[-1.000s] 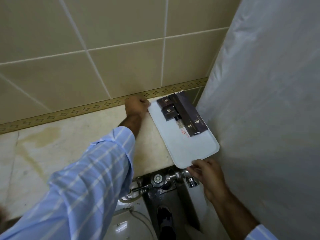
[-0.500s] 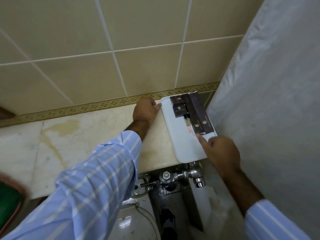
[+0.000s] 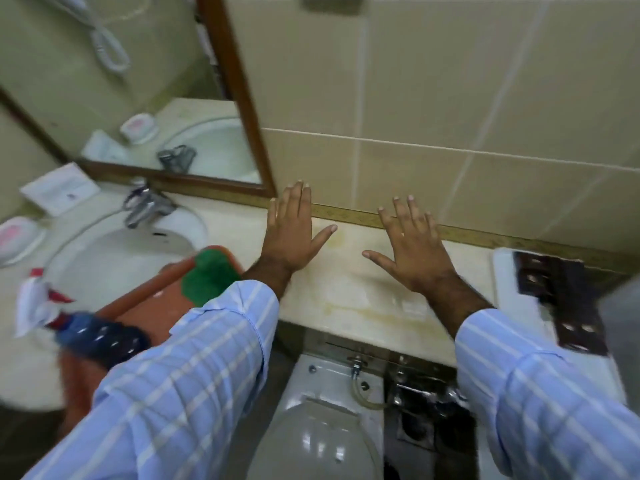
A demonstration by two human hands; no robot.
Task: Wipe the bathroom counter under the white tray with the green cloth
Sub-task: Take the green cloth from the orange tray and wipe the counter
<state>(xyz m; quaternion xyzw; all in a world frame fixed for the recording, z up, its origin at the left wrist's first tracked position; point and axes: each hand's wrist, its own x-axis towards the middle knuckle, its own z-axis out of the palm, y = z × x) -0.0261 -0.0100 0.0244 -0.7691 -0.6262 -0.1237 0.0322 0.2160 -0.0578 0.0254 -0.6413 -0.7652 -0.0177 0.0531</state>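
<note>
We see the left hand (image 3: pixel 290 233) and right hand (image 3: pixel 412 245) both spread flat, fingers apart, holding nothing. They hover palms-down over the counter (image 3: pixel 349 292), between the green cloth (image 3: pixel 207 277) and white tray (image 3: pixel 519 299).

Bare counter (image 3: pixel 349 292) lies between orange basin (image 3: pixel 145 306) and white tray (image 3: pixel 516 289).

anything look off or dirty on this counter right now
Yes: yellowish stains mark the counter between the left hand and right hand, both spread open and empty. The green cloth sits unused in the orange basin, and the white tray lies at the far right.
</note>
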